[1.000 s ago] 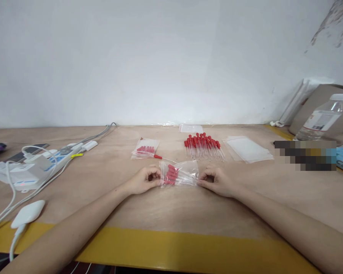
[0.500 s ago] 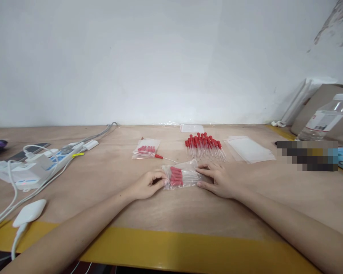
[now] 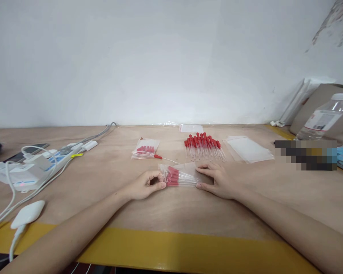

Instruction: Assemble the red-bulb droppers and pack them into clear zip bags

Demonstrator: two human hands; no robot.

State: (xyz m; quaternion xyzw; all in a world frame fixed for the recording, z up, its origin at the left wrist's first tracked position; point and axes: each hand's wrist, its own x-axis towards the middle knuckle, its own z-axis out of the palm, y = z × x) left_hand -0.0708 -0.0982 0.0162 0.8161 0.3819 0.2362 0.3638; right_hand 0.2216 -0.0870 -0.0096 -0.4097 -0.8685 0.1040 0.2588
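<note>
Between my hands lies a clear plastic bag (image 3: 190, 170) with several red-bulbed droppers (image 3: 172, 177) inside, bulbs to the left and thin stems to the right. My left hand (image 3: 146, 185) pinches the bag's left end. At its right end, my right hand (image 3: 218, 180) holds the bag between thumb and fingers. Behind it sits another filled bag (image 3: 145, 148). A single dropper (image 3: 158, 156) lies beside that bag, bulb against its right corner. A pile of loose droppers (image 3: 203, 146) is farther back, bulbs toward the wall.
Flat clear bags (image 3: 247, 148) are stacked right of the pile, and a small white packet (image 3: 191, 128) lies near the wall. At left are a power strip (image 3: 57, 161), cables and a white charger (image 3: 28, 214). A water bottle (image 3: 322, 118) stands at right.
The filled bag between my hands has shifted slightly left and lies flatter, its droppers sitting farther left. Both hands stay at its ends, with my left fingers moved slightly.
</note>
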